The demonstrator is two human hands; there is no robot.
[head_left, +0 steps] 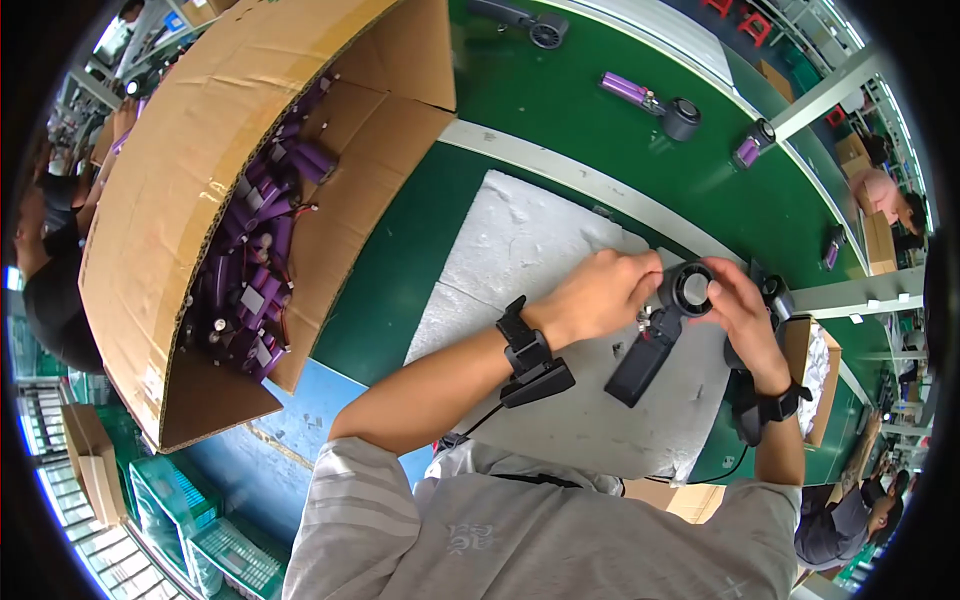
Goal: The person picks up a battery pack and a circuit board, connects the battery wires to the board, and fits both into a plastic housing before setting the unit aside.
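A small black handheld fan (690,289) with a round head is held above a white foam sheet (520,235). Its dark handle (640,370) slants down toward me, and small metallic or wire parts show near the neck. Curled fingers of my left hand (600,292) close at the left side of the head; what lies between the fingertips is hidden. My right hand (742,312) grips the head's right rim, thumb and fingers bent round it. Both wrists wear black straps with small devices.
To the left, a large open cardboard box (180,180) holds many purple battery cells (265,220) with wires. Beyond a pale rail, partly built fans (682,118) with purple cells lie on the green bench (560,95). Another carton (815,380) stands right; people work nearby.
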